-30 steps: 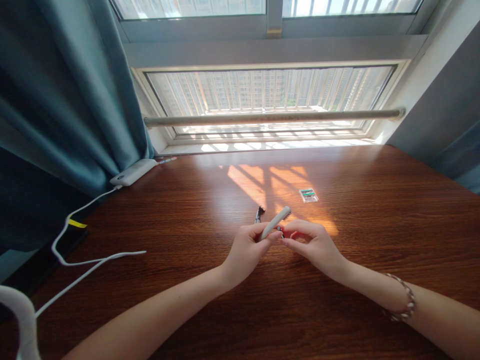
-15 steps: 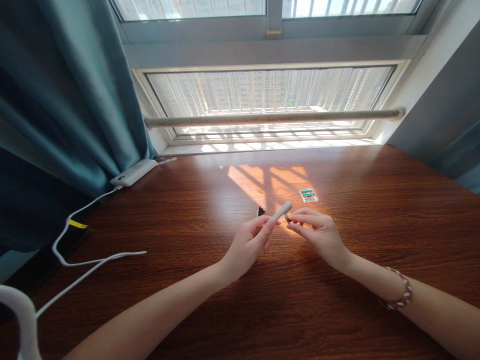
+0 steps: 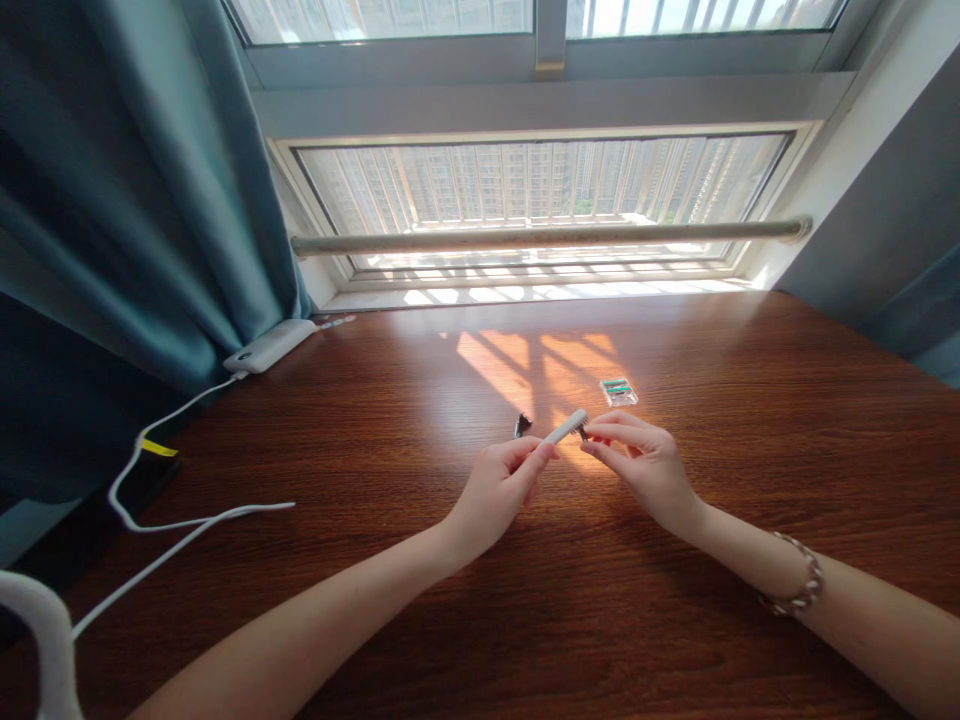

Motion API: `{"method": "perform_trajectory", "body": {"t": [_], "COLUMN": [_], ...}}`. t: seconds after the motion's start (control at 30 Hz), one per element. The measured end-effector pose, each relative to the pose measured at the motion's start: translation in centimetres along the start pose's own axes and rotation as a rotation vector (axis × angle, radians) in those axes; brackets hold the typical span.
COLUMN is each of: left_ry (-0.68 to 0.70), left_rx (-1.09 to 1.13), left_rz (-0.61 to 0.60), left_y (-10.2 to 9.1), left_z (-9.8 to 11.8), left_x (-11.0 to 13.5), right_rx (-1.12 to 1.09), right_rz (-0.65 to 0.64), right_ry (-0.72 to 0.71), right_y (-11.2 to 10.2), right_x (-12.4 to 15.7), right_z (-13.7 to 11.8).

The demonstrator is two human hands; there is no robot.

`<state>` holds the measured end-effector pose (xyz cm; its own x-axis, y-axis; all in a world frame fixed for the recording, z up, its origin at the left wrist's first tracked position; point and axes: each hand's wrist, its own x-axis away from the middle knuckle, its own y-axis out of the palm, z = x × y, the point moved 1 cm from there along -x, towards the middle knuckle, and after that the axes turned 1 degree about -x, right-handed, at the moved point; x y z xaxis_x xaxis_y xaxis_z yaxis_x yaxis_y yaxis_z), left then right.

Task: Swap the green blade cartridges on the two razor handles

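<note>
My left hand (image 3: 499,495) is closed around a slim white comb-like tool (image 3: 566,427), which slants up to the right with short teeth along its far end. A small dark piece (image 3: 583,434) is pinched between the thumb and fingers of my right hand (image 3: 649,470). That piece is up against the toothed end; whether it is attached I cannot tell. Just beyond my left fingers a small black object (image 3: 523,425) with a ragged edge lies on the table. Behind my right hand sits a small clear case (image 3: 619,391) with green strips inside.
The brown wooden table (image 3: 375,600) reaches to the window sill. A white power strip (image 3: 270,347) lies at the left by the blue curtain (image 3: 165,180), with a white cable (image 3: 187,525) running forward from it. A white curved object (image 3: 41,630) stands at the lower left.
My right hand has shifted slightly to the right. The white tool has tilted a little, and its toothed end now meets the dark piece, where a gap showed before.
</note>
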<state>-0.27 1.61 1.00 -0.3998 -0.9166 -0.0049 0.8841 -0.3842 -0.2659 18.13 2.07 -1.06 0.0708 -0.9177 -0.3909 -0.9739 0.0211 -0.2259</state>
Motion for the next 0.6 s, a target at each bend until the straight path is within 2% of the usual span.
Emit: {"method": "perform_trajectory", "body": {"t": [0.37,0.6], "left_ry": [-0.009,-0.001], "left_rx": [-0.046,-0.023], "left_rz": [0.048,0.008], "left_y": [-0.16,-0.02], "left_z": [-0.24,-0.24], "left_x": [-0.45,-0.37], "right_rx": [-0.002,0.004], "right_rz": [0.000,0.007], "right_ry": [0.014,0.018], "right_y": [-0.10,-0.08], "right_x": [0.00,-0.18], "right_z": [0.42,0.33]}}
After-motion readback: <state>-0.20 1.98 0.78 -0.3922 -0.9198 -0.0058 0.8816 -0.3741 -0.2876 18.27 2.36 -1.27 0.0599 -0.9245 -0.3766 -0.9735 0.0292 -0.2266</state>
